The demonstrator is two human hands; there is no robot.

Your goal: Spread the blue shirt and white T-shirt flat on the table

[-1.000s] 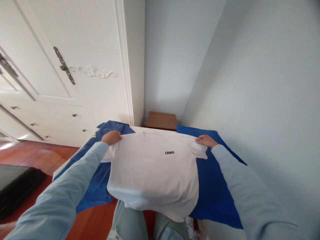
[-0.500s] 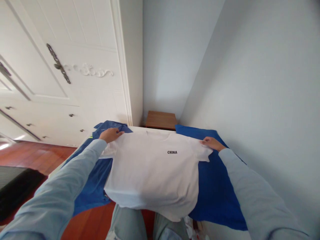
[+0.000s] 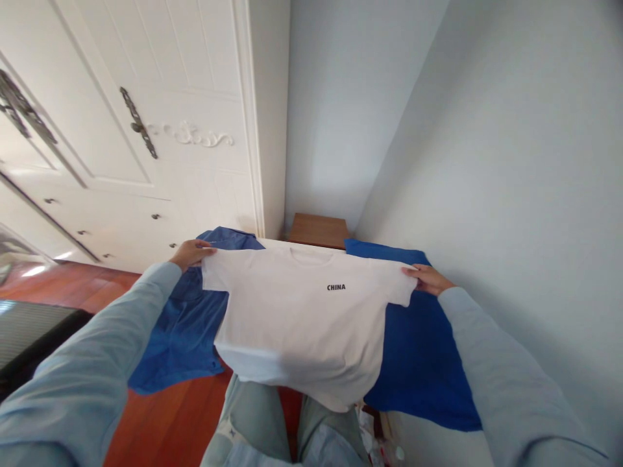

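A white T-shirt [image 3: 302, 318] with the word CHINA in black on its chest lies spread front-up across a small table, its hem hanging over the near edge. My left hand [image 3: 189, 253] pinches the end of the shirt's left sleeve and holds it stretched outward. My right hand [image 3: 428, 279] grips the end of the right sleeve the same way. Both of my arms wear light blue sleeves. Under the shirt lie blue garments [image 3: 418, 344] that cover the table.
A white wardrobe [image 3: 146, 130] with dark metal handles stands at the left. A brown wooden stand [image 3: 318, 230] sits behind the table in the corner. A pale wall runs along the right. The floor is red-brown wood [image 3: 165, 421], with a dark mat [image 3: 29, 331] at left.
Both hands have slid outward from the shirt's shoulders to the sleeve ends, and the sleeves are now pulled out flat to the sides.
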